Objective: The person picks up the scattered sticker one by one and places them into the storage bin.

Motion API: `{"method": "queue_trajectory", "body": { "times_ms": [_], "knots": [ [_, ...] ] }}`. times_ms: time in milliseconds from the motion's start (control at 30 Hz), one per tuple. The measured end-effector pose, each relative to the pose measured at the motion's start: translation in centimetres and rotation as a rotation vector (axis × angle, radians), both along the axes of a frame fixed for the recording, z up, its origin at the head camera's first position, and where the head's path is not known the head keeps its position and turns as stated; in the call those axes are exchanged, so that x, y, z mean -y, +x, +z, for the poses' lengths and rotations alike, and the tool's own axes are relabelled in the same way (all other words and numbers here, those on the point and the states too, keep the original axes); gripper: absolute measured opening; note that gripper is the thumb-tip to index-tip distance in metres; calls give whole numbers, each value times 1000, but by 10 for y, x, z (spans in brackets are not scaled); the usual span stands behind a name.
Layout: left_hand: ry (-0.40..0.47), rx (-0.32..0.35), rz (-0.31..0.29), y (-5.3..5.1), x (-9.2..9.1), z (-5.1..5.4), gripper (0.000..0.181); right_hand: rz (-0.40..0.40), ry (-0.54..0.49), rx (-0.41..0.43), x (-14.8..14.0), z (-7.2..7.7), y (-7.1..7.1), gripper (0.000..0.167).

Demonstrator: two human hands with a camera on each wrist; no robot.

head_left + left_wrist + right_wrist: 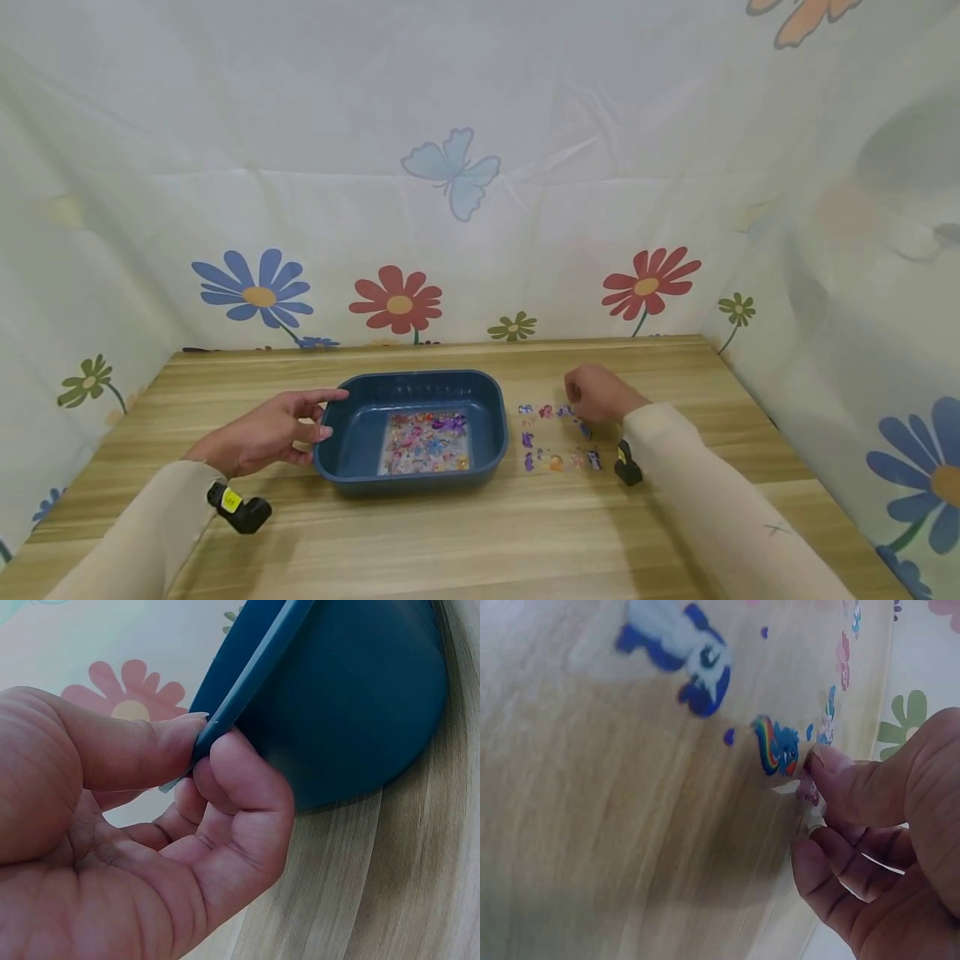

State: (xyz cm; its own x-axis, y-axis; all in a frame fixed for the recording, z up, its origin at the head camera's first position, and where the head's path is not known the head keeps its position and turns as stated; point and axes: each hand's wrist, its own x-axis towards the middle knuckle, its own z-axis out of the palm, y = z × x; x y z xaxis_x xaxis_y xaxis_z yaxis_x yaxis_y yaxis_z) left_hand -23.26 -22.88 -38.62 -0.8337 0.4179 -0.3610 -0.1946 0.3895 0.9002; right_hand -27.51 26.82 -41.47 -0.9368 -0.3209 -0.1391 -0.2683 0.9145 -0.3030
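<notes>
At the left end of a dark blue basin (411, 481), my left hand (273, 429) pinches the rim between thumb and curled fingers, as the left wrist view shows closely. A clear sheet (427, 442) printed with colourful ponies lies flat inside the basin. To the right, my right hand (600, 394) is low over the table, thumb and fingertips together at the edge of a clear sticker with a rainbow-maned blue pony (776, 746). A pinkish bit (808, 791) shows just under the thumb; the fingertips partly hide it. A white pony sticker with blue hair (694, 660) lies nearer.
Several small pony stickers (555, 462) lie in rows on the wooden table (420, 542) right of the basin. A flowered curtain (540, 233) hangs behind the table and along both sides. Each wrist carries a small black camera (240, 508).
</notes>
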Motion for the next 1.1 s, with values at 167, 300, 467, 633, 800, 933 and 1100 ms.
{"method": "queue_trajectory", "body": {
  "times_ms": [167, 300, 467, 633, 800, 933, 1100],
  "knots": [
    [-5, 1, 2, 0, 0, 0, 74, -25, -43, 3, -1, -4, 0, 14],
    [-11, -3, -2, 1, 0, 1, 75, -31, -99, -5, -3, -7, 3, 13],
    [-14, -6, -10, 2, 0, 2, 75, -13, -164, -23, -9, -11, 4, 14],
    [-14, -4, -6, 2, -2, 3, 74, -9, -222, -37, -17, -13, 4, 13],
    [-19, 0, 3, 2, -2, 2, 74, -41, -303, -50, -23, -9, 5, 16],
    [-16, -1, -3, 2, -2, 2, 74, -55, -344, -56, -24, -4, 4, 16],
    [-11, -5, -18, 1, -1, 3, 74, -85, -412, -22, -24, 0, 3, 14]
  ]
}}
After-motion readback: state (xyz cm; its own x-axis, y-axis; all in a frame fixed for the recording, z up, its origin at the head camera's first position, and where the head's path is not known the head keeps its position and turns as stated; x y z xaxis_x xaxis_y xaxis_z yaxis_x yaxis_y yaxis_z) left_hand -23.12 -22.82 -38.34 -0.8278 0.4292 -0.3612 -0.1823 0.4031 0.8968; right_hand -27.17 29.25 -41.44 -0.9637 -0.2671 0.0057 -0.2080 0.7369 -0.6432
